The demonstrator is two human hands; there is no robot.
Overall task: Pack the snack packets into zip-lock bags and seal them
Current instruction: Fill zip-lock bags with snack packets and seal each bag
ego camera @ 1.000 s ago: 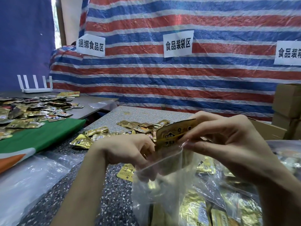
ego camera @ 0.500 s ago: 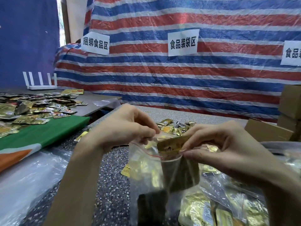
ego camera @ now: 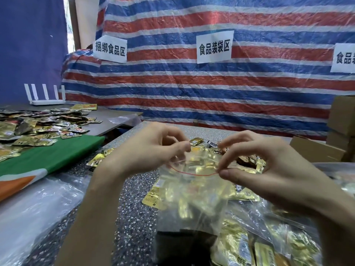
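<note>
- Our left hand (ego camera: 151,150) pinches the left end of the top edge of the zip-lock bag (ego camera: 192,191) between thumb and curled fingers.
- Our right hand (ego camera: 272,169) pinches the right end of the same edge, thumb under and fingers bent over it.
- The bag hangs between both hands above the speckled table (ego camera: 134,217), just in front of us. Its red zip line (ego camera: 194,173) sags in a curve from one hand to the other, and we cannot tell whether it is pressed closed.
- Gold snack packets (ego camera: 184,206) fill the bag, and their foil shows through the clear plastic.
- Loose packets (ego camera: 196,141) lie on the table beyond the bag, and one yellow packet (ego camera: 151,200) lies behind its left side.
- Filled clear bags (ego camera: 269,246) lie at the lower right, below our right wrist.
- To the left we see a green cloth (ego camera: 53,158) and, behind it, a heap of packets (ego camera: 38,127) on a second table, with a white router (ego camera: 45,96) at the back.
- A striped tarp (ego camera: 211,89) with paper signs (ego camera: 214,46) hangs behind, and cardboard boxes (ego camera: 342,116) stand at the right.
</note>
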